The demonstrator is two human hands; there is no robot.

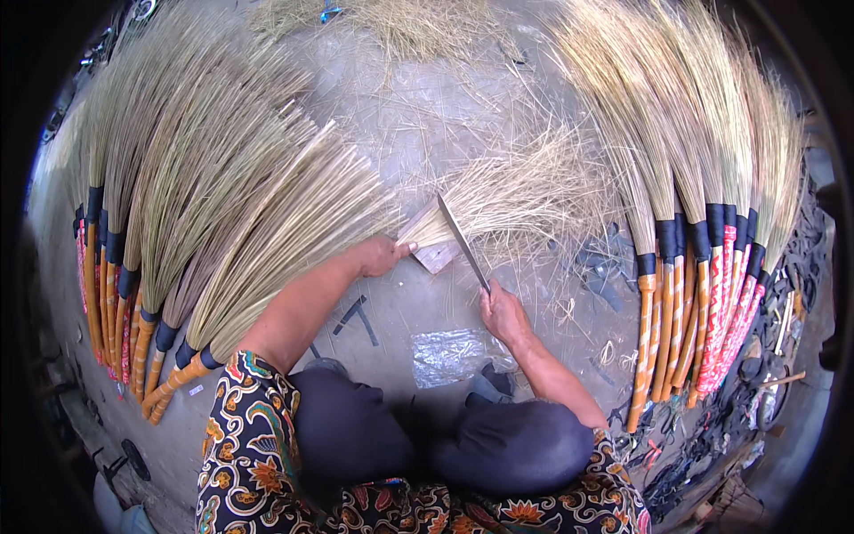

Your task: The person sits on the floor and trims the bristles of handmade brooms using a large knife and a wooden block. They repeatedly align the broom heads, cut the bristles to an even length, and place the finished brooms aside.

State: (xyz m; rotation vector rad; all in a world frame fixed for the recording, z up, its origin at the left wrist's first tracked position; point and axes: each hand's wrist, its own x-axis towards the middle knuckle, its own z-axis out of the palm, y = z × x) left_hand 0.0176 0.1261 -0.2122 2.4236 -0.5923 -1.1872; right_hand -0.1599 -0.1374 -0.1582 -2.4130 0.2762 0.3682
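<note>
On the left, long pale straw brooms with mostly orange handles (213,231) lie on the dusty grey floor (400,307). Next is the left hand (382,255). Its grip is curled in and seems to pinch the narrow end of a fan-shaped bundle of dry yellow straw (525,196). The straw lies over a small, flat block of pale wood (437,257) in the middle and spreads to the right. A long, thin knife with a grey metal blade (463,238) slants across the straw. I cannot tell how deep its edge sits. The right hand (504,315) has its grip wrapped around the knife's near end. More straw brooms with orange or pink handles (703,178) lie far right.

To cut well, I think the left fingers should squeeze the stalks flat and stay back from the blade. The knife should press down over the wood, not the floor.
</note>
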